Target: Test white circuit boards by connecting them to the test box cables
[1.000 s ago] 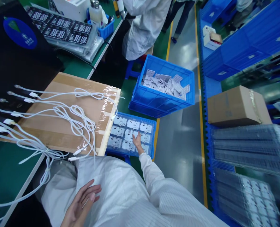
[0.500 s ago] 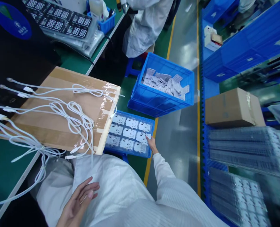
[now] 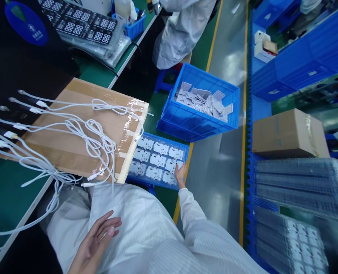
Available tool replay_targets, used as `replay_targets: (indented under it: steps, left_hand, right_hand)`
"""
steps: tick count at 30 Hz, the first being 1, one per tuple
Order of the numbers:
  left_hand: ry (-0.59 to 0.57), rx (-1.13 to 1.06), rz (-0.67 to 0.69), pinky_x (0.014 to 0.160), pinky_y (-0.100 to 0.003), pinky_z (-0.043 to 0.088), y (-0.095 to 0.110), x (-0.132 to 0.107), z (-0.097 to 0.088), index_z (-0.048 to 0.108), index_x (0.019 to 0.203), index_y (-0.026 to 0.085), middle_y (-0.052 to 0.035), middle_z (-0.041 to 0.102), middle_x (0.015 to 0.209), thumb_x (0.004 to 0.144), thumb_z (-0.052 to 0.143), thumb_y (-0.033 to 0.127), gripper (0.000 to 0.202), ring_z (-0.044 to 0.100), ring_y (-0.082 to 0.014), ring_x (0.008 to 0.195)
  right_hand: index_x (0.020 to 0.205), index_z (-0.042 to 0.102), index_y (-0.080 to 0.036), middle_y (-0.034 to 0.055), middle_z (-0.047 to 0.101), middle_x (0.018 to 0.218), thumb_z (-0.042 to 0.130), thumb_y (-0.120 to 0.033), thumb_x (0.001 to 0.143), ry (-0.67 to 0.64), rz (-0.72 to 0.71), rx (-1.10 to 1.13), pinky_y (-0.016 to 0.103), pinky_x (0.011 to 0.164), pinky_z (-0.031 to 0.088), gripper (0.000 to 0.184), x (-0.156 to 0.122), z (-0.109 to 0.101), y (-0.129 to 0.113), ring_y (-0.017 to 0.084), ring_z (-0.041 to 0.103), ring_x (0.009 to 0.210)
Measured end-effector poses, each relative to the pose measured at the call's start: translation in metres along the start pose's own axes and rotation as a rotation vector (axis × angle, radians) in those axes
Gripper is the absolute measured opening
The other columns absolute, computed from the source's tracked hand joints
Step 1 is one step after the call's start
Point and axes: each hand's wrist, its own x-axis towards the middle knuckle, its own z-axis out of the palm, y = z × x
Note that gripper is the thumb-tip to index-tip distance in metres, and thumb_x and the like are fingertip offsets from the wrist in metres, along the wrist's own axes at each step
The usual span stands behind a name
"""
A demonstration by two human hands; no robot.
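Over my lap, my left hand hangs with loosely bent fingers apart and nothing in it. My right hand reaches down to a clear blister tray. Its thumb and fingers grip the edge of a flat white panel in the right column. Similar white panels with small dark marks, such as this panel, fill the other pockets in rows. The fingertips partly cover the gripped panel, and whether it is lifted clear of its pocket I cannot tell.
A cardboard sheet juts over the tray's left side, with coiled white cables on it. Behind the tray stands a blue crate of loose white pieces. A co-worker's white sleeve is beyond. Stacked trays and a carton stand right.
My right hand has turned and shifted slightly left, its fingers now pointing more upward over the panel. My left hand stays nearly still. The whole view has shifted a little.
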Motion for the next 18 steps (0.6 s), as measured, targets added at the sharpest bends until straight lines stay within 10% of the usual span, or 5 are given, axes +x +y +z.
replay_targets:
  steps: [11,18]
  left_hand:
    - [0.057,0.056,0.057,0.092,-0.043,0.062,0.007,-0.025,0.013,0.072,0.12,0.023,-0.0139,0.076,0.114,0.063,0.086,0.076,0.079,0.071,-0.0354,0.111]
    - [0.111,0.143,0.027,0.103,-0.042,0.06,0.019,-0.064,0.015,0.066,0.133,0.023,-0.0133,0.072,0.128,0.083,0.075,0.065,0.066,0.067,-0.033,0.125]
  right_hand:
    - [0.152,0.043,-0.008,0.0262,0.054,0.153,0.036,-0.063,0.099,-0.003,-0.133,0.058,0.046,0.12,0.036,0.076,-0.017,-0.009,-0.019,0.036,0.048,0.146]
    - [0.13,0.062,-0.015,0.0188,0.07,0.131,0.05,-0.054,0.102,-0.157,-0.317,0.141,0.044,0.107,0.048,0.05,-0.079,0.081,-0.069,0.029,0.064,0.123]
